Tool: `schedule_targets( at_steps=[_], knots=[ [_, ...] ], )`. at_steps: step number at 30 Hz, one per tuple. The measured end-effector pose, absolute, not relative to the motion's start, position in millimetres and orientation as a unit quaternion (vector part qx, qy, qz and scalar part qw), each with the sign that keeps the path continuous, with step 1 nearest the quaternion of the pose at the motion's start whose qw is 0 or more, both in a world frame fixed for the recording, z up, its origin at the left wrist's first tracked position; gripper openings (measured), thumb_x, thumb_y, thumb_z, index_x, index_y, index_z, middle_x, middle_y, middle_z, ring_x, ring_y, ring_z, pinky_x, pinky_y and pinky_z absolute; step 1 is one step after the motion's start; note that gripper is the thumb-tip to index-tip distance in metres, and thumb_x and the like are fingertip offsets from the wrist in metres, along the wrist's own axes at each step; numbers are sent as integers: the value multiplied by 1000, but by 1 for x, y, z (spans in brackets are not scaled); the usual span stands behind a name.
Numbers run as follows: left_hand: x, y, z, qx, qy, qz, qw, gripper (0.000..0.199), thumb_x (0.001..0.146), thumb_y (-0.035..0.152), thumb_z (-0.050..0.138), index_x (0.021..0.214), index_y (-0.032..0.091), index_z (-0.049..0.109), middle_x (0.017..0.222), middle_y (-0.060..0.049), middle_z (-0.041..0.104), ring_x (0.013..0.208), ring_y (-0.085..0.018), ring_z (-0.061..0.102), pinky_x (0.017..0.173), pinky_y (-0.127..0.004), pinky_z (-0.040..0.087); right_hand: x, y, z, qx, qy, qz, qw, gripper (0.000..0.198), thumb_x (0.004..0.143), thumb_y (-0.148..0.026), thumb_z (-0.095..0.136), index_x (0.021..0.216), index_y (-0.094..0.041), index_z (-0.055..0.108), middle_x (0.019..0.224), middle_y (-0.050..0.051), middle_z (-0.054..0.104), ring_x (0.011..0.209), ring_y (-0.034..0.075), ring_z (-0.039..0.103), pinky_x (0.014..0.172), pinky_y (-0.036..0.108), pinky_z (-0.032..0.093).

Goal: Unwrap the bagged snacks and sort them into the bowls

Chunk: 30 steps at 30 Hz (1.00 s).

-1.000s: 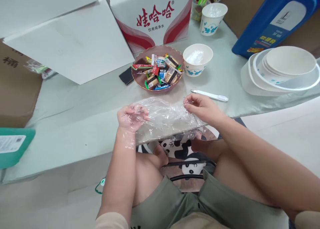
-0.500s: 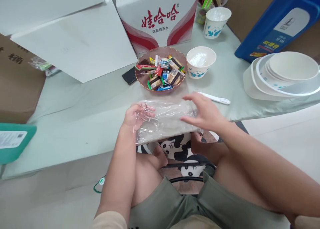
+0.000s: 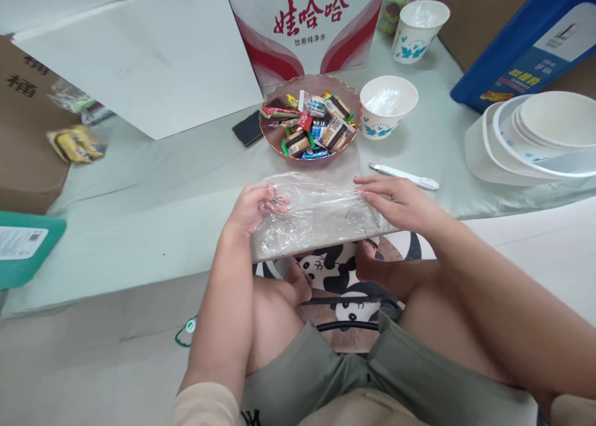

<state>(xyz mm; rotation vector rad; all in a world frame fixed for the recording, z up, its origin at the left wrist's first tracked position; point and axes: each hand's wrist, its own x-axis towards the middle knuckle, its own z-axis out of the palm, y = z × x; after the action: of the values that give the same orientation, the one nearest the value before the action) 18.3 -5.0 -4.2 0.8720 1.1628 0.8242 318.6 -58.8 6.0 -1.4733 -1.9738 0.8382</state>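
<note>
A clear, crinkled plastic bag point(image 3: 316, 218) lies spread at the table's front edge, between my two hands. My left hand point(image 3: 261, 203) is at its left end, fingers curled, with the film gathered over and around them. At the right end, my right hand point(image 3: 398, 202) lies with its fingers stretched out, the tips touching the film. Just beyond that hand is a slim white cutter point(image 3: 405, 175). Behind the plastic stands a pinkish scalloped bowl point(image 3: 272, 146) of small wrapped snacks point(image 3: 321, 125).
Paper cups point(image 3: 388, 109) stand right of the bowl. Stacked white tubs point(image 3: 484, 146) and a blue jug point(image 3: 516, 53) are at the right. A printed carton point(image 3: 311, 35) and a white flap point(image 3: 139, 59) fill the back. A dark flat object point(image 3: 246, 130) lies left of the bowl.
My right hand has come down onto the plastic's right end, its fingers now straighter. The left hand stays in the film. The view has shifted slightly, and a yellow packet appears at the left.
</note>
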Motion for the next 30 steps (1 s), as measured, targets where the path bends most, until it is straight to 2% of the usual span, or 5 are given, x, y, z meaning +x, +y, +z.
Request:
schedule_targets(
  at_steps=[9,14,19,24,30],
  knots=[
    [17,-5,-4,430,513,343,660,9,53,23,62,51,17,56,56,-7,69,36,-17,58,39,-27,48,321,-59,16,-588,-647,383,298,23,87,-28,58,88,-28,81,121,4,74,122,29,64,108,52,47],
    [17,-4,-6,449,513,354,640,11,60,23,63,51,16,60,58,-7,70,33,-11,50,34,-23,38,325,-59,22,-601,-511,527,316,19,83,-29,62,85,-25,80,123,9,73,107,31,69,82,47,61],
    [19,-2,-8,428,519,379,635,14,65,21,65,53,16,61,62,-5,71,36,-10,51,35,-21,37,314,-63,17,-616,-611,366,337,20,86,-40,60,88,-26,74,103,8,75,101,28,67,79,44,58],
    [21,-3,-8,406,499,394,657,12,67,23,72,70,17,62,68,-5,72,44,-12,59,44,-21,47,297,-63,7,-601,-717,272,228,10,78,-33,65,82,-24,65,85,7,71,82,26,66,75,41,51],
    [21,-14,1,335,444,417,719,82,55,11,83,127,35,52,115,-7,72,89,-24,76,69,-28,60,301,-52,9,-648,-554,383,356,9,83,-31,60,81,-25,55,70,0,66,64,18,65,66,34,51]
  ],
)
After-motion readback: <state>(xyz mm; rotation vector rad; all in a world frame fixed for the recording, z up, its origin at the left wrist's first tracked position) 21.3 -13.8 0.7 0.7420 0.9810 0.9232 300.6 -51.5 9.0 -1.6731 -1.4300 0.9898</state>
